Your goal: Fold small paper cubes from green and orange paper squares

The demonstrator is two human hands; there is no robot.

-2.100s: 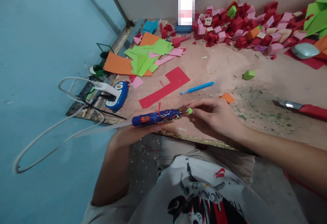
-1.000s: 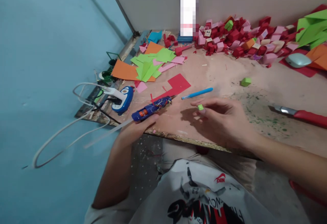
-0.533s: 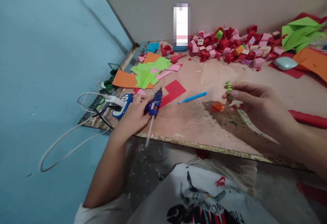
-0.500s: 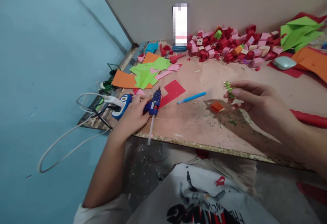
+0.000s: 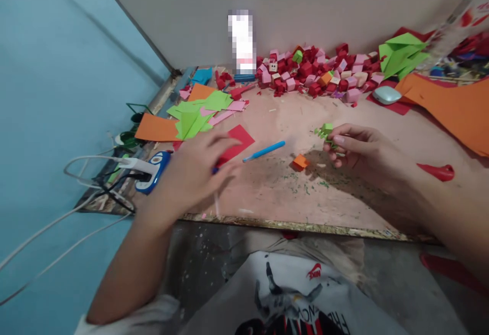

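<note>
My right hand [image 5: 357, 146] pinches a small light-green folded paper piece [image 5: 326, 129] with curly edges, held above the table. Below it on the wood sits a small orange paper piece [image 5: 301, 162] amid green scraps. My left hand [image 5: 198, 169], blurred by motion, hovers over the left side of the table with its fingers apart and nothing in them. Most of a blue glue gun [image 5: 215, 170] is hidden behind that hand; its clear glue stick [image 5: 217, 203] points toward the table's front edge. A red paper sheet [image 5: 239, 141] and a blue pen [image 5: 264, 151] lie just past the fingers.
Many red and pink paper cubes [image 5: 305, 70] are heaped along the back, beside a phone [image 5: 242, 42] leaning on the wall. Cut paper [image 5: 191, 121] and a blue-and-white power strip [image 5: 157, 172] with cables lie left. A white mouse [image 5: 386, 95] and red-handled tool [image 5: 437, 171] are right.
My left hand has let go of the glue gun and lifted off it. The green paper in my right hand has turned, showing a flat face. The view has shifted to the right.
</note>
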